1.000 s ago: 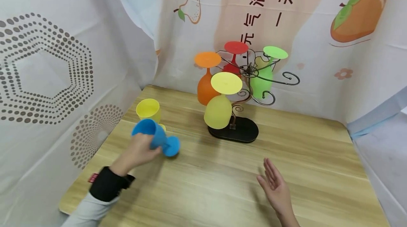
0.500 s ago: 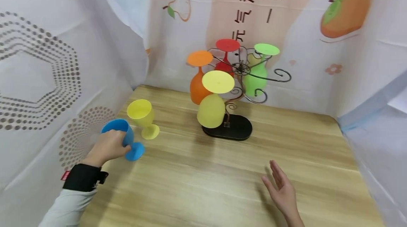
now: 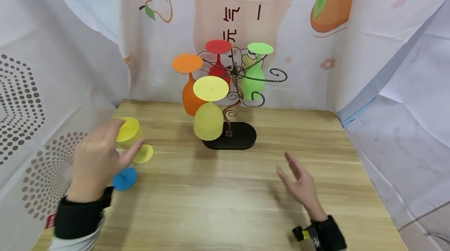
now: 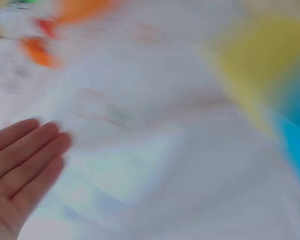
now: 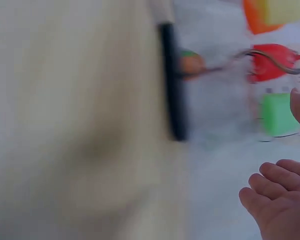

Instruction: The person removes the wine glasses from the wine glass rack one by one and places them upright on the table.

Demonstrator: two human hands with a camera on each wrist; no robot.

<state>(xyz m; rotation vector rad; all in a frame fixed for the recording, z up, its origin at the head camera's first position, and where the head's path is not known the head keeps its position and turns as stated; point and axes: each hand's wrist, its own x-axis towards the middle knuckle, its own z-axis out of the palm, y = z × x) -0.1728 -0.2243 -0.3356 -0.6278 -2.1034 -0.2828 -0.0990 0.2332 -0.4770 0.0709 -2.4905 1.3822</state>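
My left hand is raised at the table's left side, thumb and fingers spread apart, with nothing held. In the head view it overlaps a yellow goblet standing upright. Below the hand shows the round foot of a blue goblet; its bowl is hidden behind the hand. The left wrist view has the straight fingers well apart from the blurred yellow goblet and blue goblet. My right hand hovers over the table at the right, fingers extended, touching no goblet.
A metal scroll rack on a black oval base stands mid-table. Upside-down goblets hang from it: orange, yellow, red and green. Bare curled arms stick out rightward. Printed curtains enclose the table.
My left hand has set the blue goblet upright at the left, let go and lifted toward the yellow goblet. The head view has turned left to right. My right hand stays extended.
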